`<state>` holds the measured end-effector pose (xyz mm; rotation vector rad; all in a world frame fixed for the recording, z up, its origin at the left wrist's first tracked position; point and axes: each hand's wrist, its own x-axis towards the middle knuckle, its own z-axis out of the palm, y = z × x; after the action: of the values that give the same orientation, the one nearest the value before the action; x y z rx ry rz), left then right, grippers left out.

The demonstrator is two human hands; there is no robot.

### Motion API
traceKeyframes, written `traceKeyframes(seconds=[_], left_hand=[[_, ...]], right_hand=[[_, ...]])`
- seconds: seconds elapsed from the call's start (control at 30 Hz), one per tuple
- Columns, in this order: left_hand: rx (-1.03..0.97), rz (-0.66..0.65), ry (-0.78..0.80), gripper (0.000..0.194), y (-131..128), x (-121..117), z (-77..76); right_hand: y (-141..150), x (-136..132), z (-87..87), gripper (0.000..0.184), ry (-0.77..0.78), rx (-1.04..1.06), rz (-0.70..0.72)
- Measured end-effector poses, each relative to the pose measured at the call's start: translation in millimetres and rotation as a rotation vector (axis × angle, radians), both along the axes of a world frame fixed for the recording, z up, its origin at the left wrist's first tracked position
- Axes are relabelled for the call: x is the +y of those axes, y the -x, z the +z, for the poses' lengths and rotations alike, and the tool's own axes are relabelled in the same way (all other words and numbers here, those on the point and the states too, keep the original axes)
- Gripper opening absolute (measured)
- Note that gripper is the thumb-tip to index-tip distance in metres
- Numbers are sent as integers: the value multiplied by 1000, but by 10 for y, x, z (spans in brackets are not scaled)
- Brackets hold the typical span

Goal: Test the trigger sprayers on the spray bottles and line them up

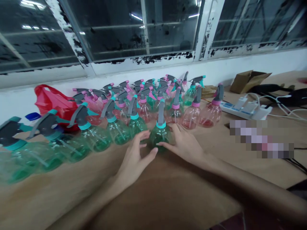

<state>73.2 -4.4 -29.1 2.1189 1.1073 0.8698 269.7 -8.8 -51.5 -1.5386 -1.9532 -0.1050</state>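
A green spray bottle (157, 136) with a grey trigger head and a turquoise collar stands upright on the table in front of me. My right hand (185, 143) grips its right side, thumb across the front and fingers behind. Just left of it, my left hand (136, 153) is open, thumb and fingers apart around the bottle's left side; contact there is unclear. Nearest on the left stands another green spray bottle (118, 132) in a row of similar ones. To the right is a pink spray bottle (191, 116), one of several with pink collars.
Behind the front row, several more pink and green bottles crowd toward the windowed wall. A red plastic bag (52, 102) sits behind the left bottles. On the right are a white power strip (249, 110) with cables, an open cardboard box (247, 81) and a blurred-out item.
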Motion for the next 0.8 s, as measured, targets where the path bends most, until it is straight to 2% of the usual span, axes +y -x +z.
traceKeyframes(seconds=[0.13,0.3,0.5,0.7,0.8], left_hand=[[276,6,-44,36,260,-182,-255],[481,-113,-226,43,322,-206,-428],[598,-216,-330,45,210,-129,-513],[623,-246,-327,47,70,-66,-523],[643,-244,-349,48,59,-55,-549]], right_hand=[[38,187,59,61,-9,-96,-100],[124,348,130,58,2,-164,-182],[156,470,138,61,33,-178,-230],[182,531,118,64,43,-175,-246],[169,472,141,72,9,-135,-254]])
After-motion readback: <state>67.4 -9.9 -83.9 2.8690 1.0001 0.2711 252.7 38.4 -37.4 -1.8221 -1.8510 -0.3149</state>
